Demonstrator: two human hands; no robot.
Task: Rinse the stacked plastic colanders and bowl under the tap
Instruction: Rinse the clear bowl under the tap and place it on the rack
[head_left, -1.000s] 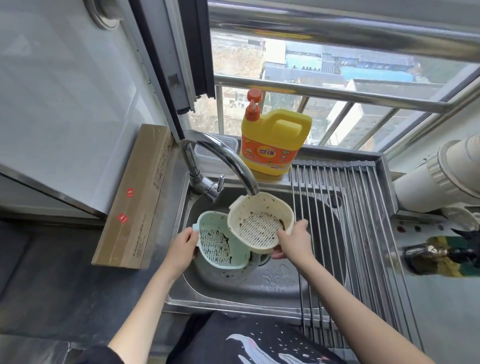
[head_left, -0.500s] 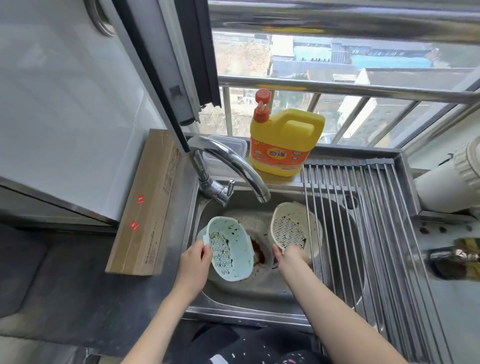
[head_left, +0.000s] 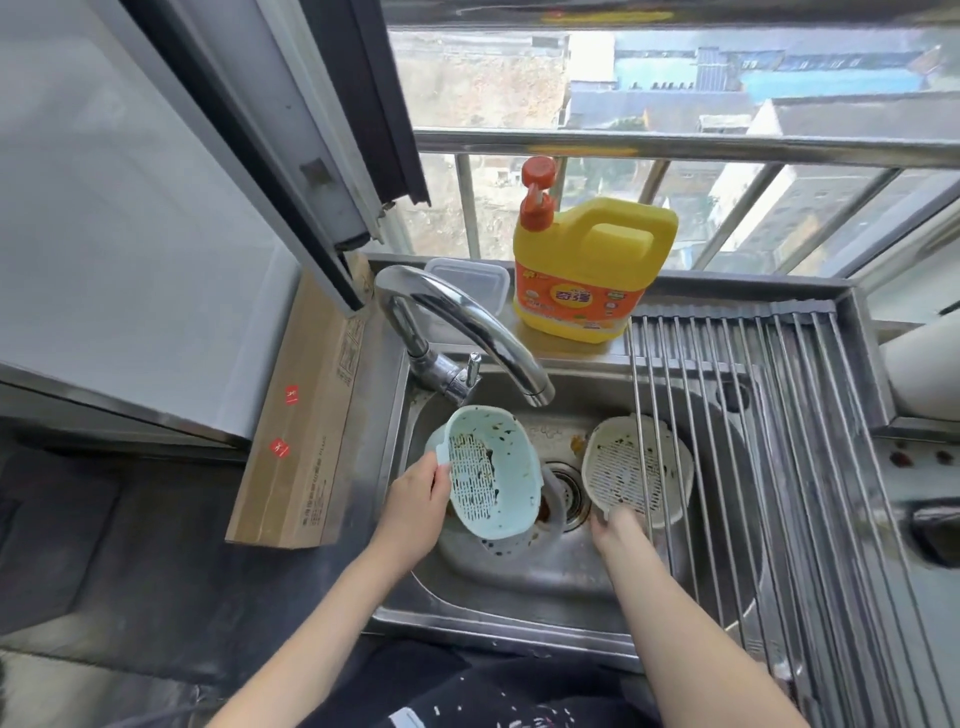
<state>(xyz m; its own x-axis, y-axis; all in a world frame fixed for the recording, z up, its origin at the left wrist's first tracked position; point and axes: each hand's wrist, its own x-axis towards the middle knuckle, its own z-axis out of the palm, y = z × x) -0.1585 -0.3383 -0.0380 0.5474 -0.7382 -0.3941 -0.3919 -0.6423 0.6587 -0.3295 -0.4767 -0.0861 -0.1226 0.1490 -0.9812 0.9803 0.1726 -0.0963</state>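
Note:
My left hand grips the rim handle of a pale green colander, tilted up on edge inside the steel sink. Dark food bits stick to its slotted base. Under it lies a grey perforated bowl or colander, mostly hidden. My right hand holds the near rim of a cream colander, which sits low in the sink, partly under the rack's rods. The chrome tap arches over the basin; I see no water running.
A roll-up steel drying rack covers the sink's right half. A yellow detergent jug and a clear plastic container stand on the back ledge. A long cardboard box leans on the left. The drain sits mid-basin.
The cream colander was lifted off the green one and carried right and down into the sink under the rack. The green colander tipped more upright.

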